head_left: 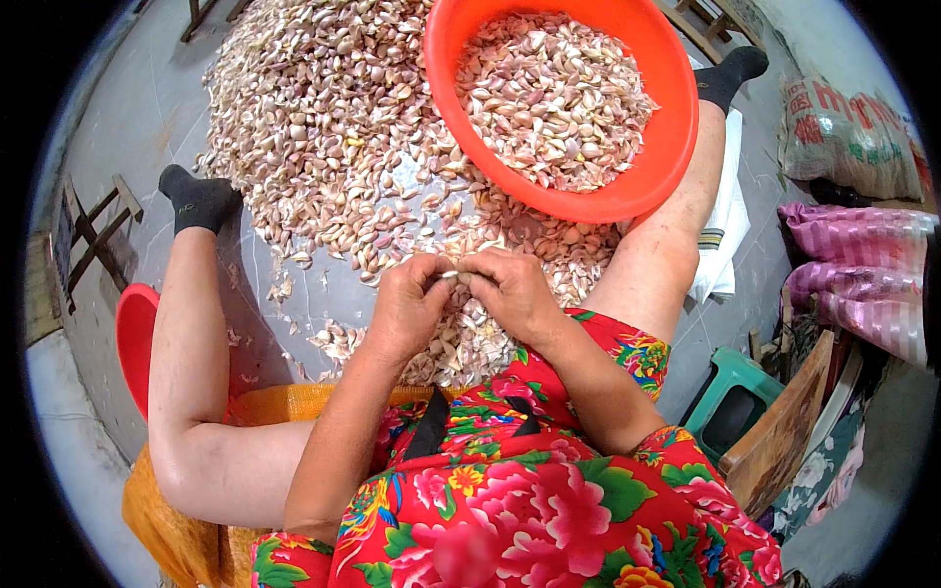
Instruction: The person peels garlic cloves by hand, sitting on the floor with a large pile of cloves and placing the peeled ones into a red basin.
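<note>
Garlic is what I see everywhere on this feed: a broad heap of cloves [323,118] spread over the grey floor [147,108] ahead of me, running right back to my lap. My left hand [410,306] and right hand [512,294] meet just above the near edge of that heap, knuckles turned up toward the camera. Between them sits one small pale garlic clove [453,276], pinched from both sides: the left thumb and forefinger close on its left end, the right fingertips [472,278] close on its right end. Both sets of fingers are curled tight around it, so only a sliver of the clove shows in the gap where the hands touch. I cannot tell from here whether its skin is on or off.

Beyond the hands, an orange plastic basin [676,127] rests against my right leg [657,245], tilted toward me and filled with more cloves. My left leg [186,343] stretches out along the other side of the heap, with a red bowl [135,338] just outside it. An orange mesh sack [167,529] lies under me. A green stool [730,392] stands well off to the right, near striped pink bags [863,265].
</note>
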Demonstrator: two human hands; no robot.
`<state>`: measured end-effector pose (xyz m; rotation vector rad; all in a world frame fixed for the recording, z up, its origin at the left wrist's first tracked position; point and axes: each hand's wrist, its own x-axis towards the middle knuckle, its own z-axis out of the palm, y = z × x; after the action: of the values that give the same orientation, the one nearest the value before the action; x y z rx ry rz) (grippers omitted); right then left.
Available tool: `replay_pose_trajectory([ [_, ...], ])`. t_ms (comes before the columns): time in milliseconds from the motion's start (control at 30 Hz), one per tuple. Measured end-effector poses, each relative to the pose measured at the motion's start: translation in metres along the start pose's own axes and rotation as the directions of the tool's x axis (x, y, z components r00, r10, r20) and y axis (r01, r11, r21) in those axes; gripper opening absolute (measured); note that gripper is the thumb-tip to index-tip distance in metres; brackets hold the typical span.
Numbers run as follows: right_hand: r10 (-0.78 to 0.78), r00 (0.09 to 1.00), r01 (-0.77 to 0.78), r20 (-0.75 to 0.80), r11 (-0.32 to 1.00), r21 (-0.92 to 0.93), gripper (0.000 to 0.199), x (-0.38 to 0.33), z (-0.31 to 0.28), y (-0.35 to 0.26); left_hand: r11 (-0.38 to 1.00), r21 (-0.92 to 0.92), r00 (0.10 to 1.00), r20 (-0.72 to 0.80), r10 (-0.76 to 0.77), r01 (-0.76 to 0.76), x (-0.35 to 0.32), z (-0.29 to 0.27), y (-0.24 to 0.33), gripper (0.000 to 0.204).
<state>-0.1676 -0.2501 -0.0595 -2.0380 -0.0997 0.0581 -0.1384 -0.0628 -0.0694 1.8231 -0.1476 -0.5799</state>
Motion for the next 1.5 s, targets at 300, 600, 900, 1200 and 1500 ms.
replay_pose_trajectory([
  [300,0.089,0.982,-0.093,0.165,0.996,0.015,0.014,-0.023,0.01,-0.016,0.972,0.235,0.999,0.033,0.014,-0.021,-0.031,-0.005,0.007,0.015],
  [600,0.007,0.996,-0.01,0.094,1.0,0.029,0.019,-0.042,0.019,-0.032,0.974,0.216,0.994,0.066,-0.086,0.069,-0.055,-0.013,0.021,0.015],
  [900,0.352,0.895,-0.444,0.275,0.766,0.465,0.014,-0.057,0.016,-0.031,0.958,-0.086,0.948,0.193,-0.254,0.274,-0.07,-0.014,0.023,0.007],
  [1200,0.121,0.973,-0.142,0.199,0.985,0.095,0.019,-0.057,0.025,-0.037,0.966,0.064,0.963,0.085,-0.254,0.249,-0.077,-0.008,0.014,0.007],
  [1500,0.047,0.997,-0.042,0.065,0.996,-0.074,0.013,-0.066,0.034,-0.04,0.987,0.109,0.992,-0.053,-0.116,0.122,-0.082,0.007,-0.002,0.009],
])
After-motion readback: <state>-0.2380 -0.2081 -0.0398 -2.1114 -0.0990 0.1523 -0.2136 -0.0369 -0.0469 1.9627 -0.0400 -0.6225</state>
